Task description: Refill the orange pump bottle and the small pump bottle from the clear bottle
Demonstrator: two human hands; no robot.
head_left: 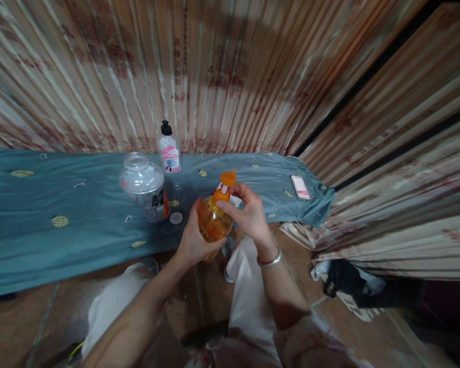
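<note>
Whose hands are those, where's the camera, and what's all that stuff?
There's no robot here, just a person's bare hands. The camera is worn on that person's head, looking forward and down. The left hand holds an amber bottle; the right hand's fingers are at its orange top. On the blue-green cloth stand a big clear jar and a black-topped bottle. A small pale disc and a blurred-out rectangle lie there too.

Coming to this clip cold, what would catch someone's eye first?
The amber bottle with its bright orange pump, mid-frame: the left hand holds its body, the right hand is at the pump. Next come the large clear jar on the teal cloth to the left and the black-capped bottle behind it.
</note>
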